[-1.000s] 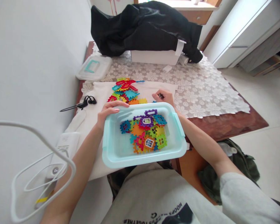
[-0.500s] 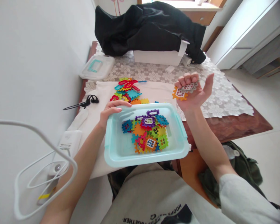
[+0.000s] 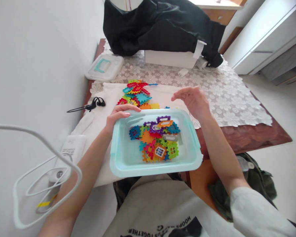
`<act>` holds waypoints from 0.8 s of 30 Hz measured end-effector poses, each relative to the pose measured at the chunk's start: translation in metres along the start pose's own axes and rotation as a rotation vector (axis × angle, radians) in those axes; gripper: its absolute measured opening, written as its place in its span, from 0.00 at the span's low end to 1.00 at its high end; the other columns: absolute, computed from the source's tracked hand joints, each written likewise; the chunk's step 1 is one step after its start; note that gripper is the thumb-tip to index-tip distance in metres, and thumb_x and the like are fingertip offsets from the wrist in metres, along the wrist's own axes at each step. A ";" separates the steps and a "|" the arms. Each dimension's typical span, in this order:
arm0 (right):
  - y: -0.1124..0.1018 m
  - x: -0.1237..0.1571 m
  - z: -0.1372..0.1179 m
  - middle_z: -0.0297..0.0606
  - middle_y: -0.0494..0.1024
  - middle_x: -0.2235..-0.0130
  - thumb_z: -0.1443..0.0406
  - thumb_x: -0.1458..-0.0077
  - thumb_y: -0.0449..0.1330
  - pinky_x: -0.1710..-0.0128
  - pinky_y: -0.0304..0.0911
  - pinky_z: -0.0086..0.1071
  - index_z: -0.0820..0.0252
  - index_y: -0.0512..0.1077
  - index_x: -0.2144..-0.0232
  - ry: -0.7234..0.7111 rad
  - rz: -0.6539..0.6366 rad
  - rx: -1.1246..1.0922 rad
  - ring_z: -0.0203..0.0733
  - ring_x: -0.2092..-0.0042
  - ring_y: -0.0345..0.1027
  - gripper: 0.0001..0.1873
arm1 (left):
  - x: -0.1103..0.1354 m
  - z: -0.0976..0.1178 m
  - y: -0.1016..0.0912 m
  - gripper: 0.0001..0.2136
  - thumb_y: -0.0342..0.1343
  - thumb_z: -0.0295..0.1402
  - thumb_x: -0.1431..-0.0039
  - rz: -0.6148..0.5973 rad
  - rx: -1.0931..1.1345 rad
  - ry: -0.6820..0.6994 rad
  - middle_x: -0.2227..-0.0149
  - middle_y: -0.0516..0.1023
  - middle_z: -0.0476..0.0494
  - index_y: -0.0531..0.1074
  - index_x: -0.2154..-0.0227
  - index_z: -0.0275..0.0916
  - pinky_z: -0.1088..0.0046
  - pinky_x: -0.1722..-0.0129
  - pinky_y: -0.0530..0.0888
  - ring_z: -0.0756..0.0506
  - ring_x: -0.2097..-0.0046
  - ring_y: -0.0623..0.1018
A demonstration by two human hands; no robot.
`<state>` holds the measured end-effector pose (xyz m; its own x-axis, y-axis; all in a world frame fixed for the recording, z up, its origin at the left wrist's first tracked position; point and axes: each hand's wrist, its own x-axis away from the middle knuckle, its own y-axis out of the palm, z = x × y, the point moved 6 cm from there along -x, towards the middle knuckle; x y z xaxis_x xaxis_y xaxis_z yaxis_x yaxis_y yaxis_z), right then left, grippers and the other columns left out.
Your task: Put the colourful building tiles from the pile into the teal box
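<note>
My left hand [image 3: 118, 115] grips the far left corner of a light blue plastic bin [image 3: 124, 163], fingers over its rim. Colourful interlocking plastic tiles [image 3: 160, 141] lie in the bin, some with window grids. Among them, an orange tile [image 3: 165, 123] and a grey tile [image 3: 171, 137] rest near the right side of the heap. Above the bin's far right corner is my right hand [image 3: 194, 102], empty, with its fingers stretched out to the left. Beyond the rim, a pile of more tiles [image 3: 138, 92] sits on a white cloth [image 3: 165, 93].
A translucent lid [image 3: 106, 70] with a teal handle lies at the back left. Black earphones [image 3: 96, 103] are near the wall. Black fabric [image 3: 162, 26] drapes over a white box [image 3: 170, 59] at the back. A white cable [image 3: 41, 136] loops at the left.
My right hand has let go of the orange and grey tiles, which are now in the bin. It has turned over and its fingers point left. My left hand keeps its grip.
</note>
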<state>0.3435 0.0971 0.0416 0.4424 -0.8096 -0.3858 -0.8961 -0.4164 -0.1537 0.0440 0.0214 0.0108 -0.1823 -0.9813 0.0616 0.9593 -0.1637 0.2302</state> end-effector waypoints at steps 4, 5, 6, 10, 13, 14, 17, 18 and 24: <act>0.001 0.005 0.029 0.50 0.83 0.38 0.43 0.26 0.58 0.27 0.67 0.58 0.52 0.83 0.40 0.207 -0.261 0.588 0.60 0.36 0.77 0.28 | -0.001 -0.001 -0.001 0.15 0.66 0.34 0.54 0.000 -0.006 -0.012 0.64 0.90 0.40 0.91 0.63 0.37 0.71 0.69 0.77 0.42 0.67 0.83; 0.001 0.008 0.034 0.52 0.80 0.34 0.47 0.26 0.59 0.25 0.63 0.60 0.53 0.81 0.36 0.258 -0.322 0.712 0.63 0.32 0.74 0.27 | -0.001 -0.001 -0.002 0.15 0.66 0.34 0.54 0.003 -0.005 -0.013 0.64 0.90 0.40 0.91 0.63 0.37 0.71 0.69 0.77 0.42 0.67 0.84; 0.001 0.011 0.038 0.52 0.77 0.30 0.51 0.26 0.60 0.24 0.61 0.62 0.53 0.78 0.32 0.298 -0.374 0.805 0.65 0.30 0.71 0.28 | 0.000 -0.002 -0.002 0.15 0.65 0.34 0.54 0.007 -0.004 -0.013 0.64 0.90 0.39 0.91 0.63 0.36 0.71 0.69 0.77 0.42 0.67 0.84; 0.002 0.021 0.041 0.50 0.76 0.31 0.55 0.27 0.58 0.28 0.67 0.58 0.48 0.79 0.33 0.359 -0.510 0.896 0.65 0.31 0.71 0.25 | 0.000 -0.002 -0.002 0.16 0.65 0.34 0.52 -0.002 -0.004 -0.004 0.65 0.89 0.39 0.91 0.61 0.35 0.71 0.69 0.78 0.42 0.68 0.84; 0.000 0.025 0.038 0.51 0.77 0.34 0.54 0.27 0.58 0.32 0.70 0.56 0.45 0.80 0.34 0.432 -0.519 0.898 0.65 0.34 0.72 0.24 | 0.000 -0.001 -0.003 0.16 0.66 0.34 0.53 0.001 -0.010 0.019 0.65 0.90 0.39 0.91 0.62 0.36 0.71 0.69 0.77 0.42 0.67 0.84; -0.001 0.027 0.037 0.51 0.77 0.35 0.54 0.28 0.59 0.33 0.70 0.56 0.44 0.79 0.33 0.459 -0.517 0.904 0.66 0.34 0.72 0.25 | -0.001 -0.001 -0.004 0.16 0.65 0.34 0.53 0.004 -0.013 0.024 0.65 0.90 0.39 0.91 0.63 0.36 0.71 0.69 0.77 0.42 0.67 0.84; -0.001 0.029 0.033 0.51 0.77 0.37 0.53 0.30 0.63 0.35 0.71 0.55 0.44 0.79 0.32 0.493 -0.509 0.924 0.67 0.37 0.72 0.27 | -0.002 -0.002 -0.004 0.15 0.65 0.34 0.54 0.003 -0.027 0.023 0.65 0.89 0.40 0.91 0.63 0.37 0.71 0.69 0.77 0.42 0.67 0.83; -0.001 0.029 0.033 0.51 0.78 0.38 0.54 0.30 0.63 0.36 0.71 0.55 0.45 0.80 0.34 0.493 -0.505 0.927 0.67 0.38 0.73 0.25 | -0.002 -0.002 -0.005 0.15 0.66 0.34 0.53 0.007 -0.032 0.023 0.64 0.89 0.40 0.91 0.63 0.37 0.70 0.68 0.77 0.42 0.66 0.83; -0.004 0.025 0.033 0.52 0.79 0.42 0.60 0.31 0.62 0.40 0.73 0.49 0.54 0.83 0.48 0.445 -0.497 0.908 0.60 0.42 0.76 0.14 | -0.001 -0.001 -0.005 0.14 0.67 0.34 0.54 0.035 -0.036 0.026 0.65 0.89 0.39 0.90 0.64 0.35 0.72 0.67 0.77 0.43 0.66 0.83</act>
<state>0.3566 0.0923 0.0027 0.5683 -0.7888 0.2341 -0.2306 -0.4258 -0.8749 0.0393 0.0235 0.0085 -0.1431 -0.9887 0.0435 0.9722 -0.1322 0.1933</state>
